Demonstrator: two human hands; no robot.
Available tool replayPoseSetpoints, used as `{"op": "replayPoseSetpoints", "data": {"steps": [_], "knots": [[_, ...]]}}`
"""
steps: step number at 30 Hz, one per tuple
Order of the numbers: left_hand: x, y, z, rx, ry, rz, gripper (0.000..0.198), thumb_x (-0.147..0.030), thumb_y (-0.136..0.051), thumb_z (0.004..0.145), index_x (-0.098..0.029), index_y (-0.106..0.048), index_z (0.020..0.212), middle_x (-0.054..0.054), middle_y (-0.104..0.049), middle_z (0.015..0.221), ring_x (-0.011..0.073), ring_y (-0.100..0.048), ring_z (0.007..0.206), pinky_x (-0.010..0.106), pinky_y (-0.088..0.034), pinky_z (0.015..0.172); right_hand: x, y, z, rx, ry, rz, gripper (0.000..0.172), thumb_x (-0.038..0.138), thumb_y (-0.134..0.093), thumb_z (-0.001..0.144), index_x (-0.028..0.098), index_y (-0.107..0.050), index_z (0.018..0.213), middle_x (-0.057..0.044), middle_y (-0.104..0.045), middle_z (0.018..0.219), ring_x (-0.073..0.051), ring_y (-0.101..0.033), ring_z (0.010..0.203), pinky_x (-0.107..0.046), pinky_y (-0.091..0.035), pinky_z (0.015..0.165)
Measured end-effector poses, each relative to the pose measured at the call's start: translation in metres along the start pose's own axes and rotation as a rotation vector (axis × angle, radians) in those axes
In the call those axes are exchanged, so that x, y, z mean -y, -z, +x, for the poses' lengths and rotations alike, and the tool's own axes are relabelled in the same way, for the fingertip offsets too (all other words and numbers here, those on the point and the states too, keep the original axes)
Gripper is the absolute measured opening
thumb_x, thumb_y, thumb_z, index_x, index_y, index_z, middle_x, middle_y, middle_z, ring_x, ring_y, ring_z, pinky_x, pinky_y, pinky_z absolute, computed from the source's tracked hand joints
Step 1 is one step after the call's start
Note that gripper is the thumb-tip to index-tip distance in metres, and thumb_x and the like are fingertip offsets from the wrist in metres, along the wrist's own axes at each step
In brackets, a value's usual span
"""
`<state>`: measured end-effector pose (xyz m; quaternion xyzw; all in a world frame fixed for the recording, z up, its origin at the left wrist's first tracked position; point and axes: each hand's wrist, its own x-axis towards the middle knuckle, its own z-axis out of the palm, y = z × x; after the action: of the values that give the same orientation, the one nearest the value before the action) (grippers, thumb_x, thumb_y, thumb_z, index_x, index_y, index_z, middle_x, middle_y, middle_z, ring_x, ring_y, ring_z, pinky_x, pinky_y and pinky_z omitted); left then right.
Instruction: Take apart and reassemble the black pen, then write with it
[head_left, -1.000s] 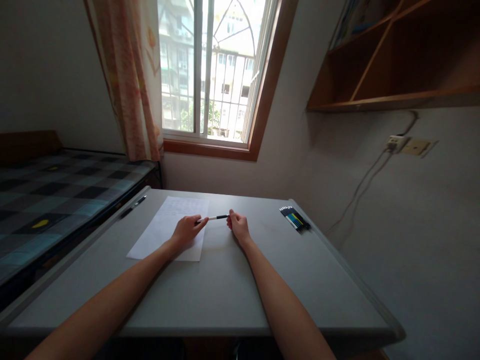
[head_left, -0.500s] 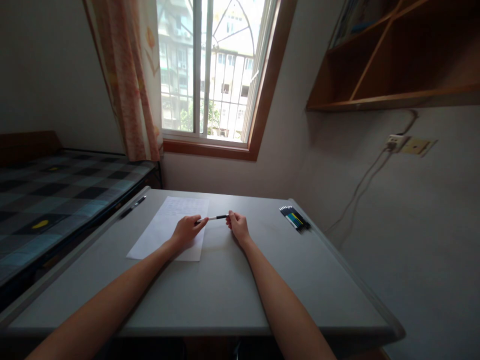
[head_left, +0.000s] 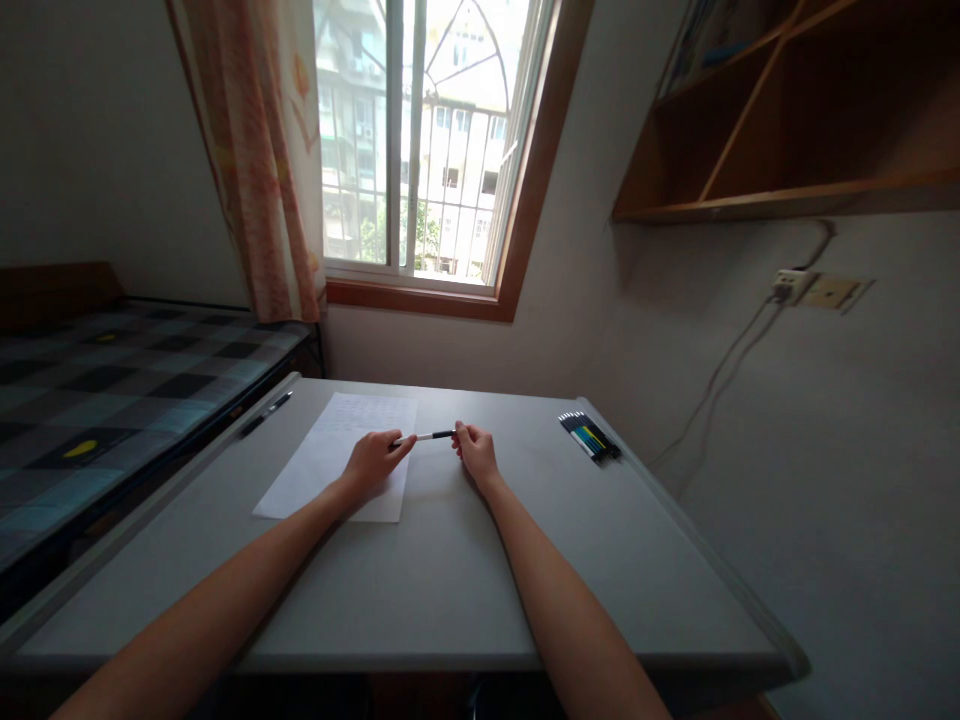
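Note:
I hold a slim pen (head_left: 429,436) level above the grey desk (head_left: 450,580), white in the middle and dark at its ends. My left hand (head_left: 373,459) pinches its left end over the right part of a white sheet of paper (head_left: 330,455). My right hand (head_left: 475,452) pinches the dark right end, fingers closed around it. Both wrists rest low over the desk.
A pack of pens (head_left: 590,437) lies near the desk's far right edge. A single dark pen (head_left: 265,413) sits at the far left edge. A bed (head_left: 90,390) with a checked cover is on the left, a window behind, wooden shelves (head_left: 787,110) up on the right wall.

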<state>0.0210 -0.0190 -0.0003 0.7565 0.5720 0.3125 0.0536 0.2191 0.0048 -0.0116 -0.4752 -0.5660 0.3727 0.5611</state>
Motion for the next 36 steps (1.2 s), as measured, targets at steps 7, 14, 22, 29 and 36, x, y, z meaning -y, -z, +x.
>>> {"op": "replayPoseSetpoints", "data": {"steps": [7,14,22,29,36], "knots": [[-0.0017,0.0013,-0.0003,0.006,0.006,0.012,0.048,-0.054,-0.035,0.081,-0.019,-0.048,0.052,-0.002,-0.042,0.047,0.0111,-0.032,0.047,0.025,-0.018,0.052,0.0019,0.0019,-0.0013,0.019,0.016,-0.026,0.039,0.052,-0.052,0.071,0.016,-0.053,0.056,0.000,-0.055,0.051,-0.009,-0.043,0.042,-0.022,-0.035,0.043],[-0.0034,0.0021,-0.0009,0.012,0.025,0.015,0.048,-0.054,-0.034,0.081,-0.019,-0.047,0.052,-0.001,-0.043,0.047,0.0116,-0.033,0.048,0.025,-0.018,0.052,0.0010,0.0011,-0.0003,0.011,0.011,-0.034,0.041,0.055,-0.049,0.072,0.017,-0.053,0.059,-0.001,-0.056,0.054,-0.009,-0.044,0.043,-0.021,-0.037,0.043],[-0.0022,0.0022,-0.0008,0.009,0.002,0.012,0.048,-0.054,-0.034,0.081,-0.018,-0.048,0.052,-0.002,-0.043,0.047,0.0110,-0.033,0.047,0.025,-0.018,0.052,-0.0012,0.0015,0.0004,0.029,0.018,-0.030,0.038,0.053,-0.053,0.070,0.016,-0.054,0.060,0.000,-0.056,0.054,-0.009,-0.044,0.043,-0.022,-0.036,0.044],[-0.0013,0.0017,-0.0009,0.009,0.020,0.022,0.048,-0.055,-0.034,0.081,-0.018,-0.047,0.053,-0.001,-0.043,0.047,0.0113,-0.033,0.047,0.025,-0.018,0.052,-0.0015,0.0009,0.0008,0.017,0.007,-0.031,0.040,0.055,-0.050,0.072,0.016,-0.055,0.063,-0.001,-0.057,0.056,-0.010,-0.045,0.045,-0.021,-0.036,0.043],[-0.0052,0.0044,-0.0010,0.020,0.047,0.019,0.047,-0.054,-0.036,0.081,-0.019,-0.049,0.053,0.000,-0.046,0.048,0.0117,-0.034,0.048,0.025,-0.018,0.052,-0.0007,0.0009,0.0004,0.022,0.004,-0.047,0.038,0.053,-0.051,0.071,0.017,-0.053,0.059,-0.001,-0.056,0.054,-0.010,-0.045,0.045,-0.021,-0.036,0.043]]}}
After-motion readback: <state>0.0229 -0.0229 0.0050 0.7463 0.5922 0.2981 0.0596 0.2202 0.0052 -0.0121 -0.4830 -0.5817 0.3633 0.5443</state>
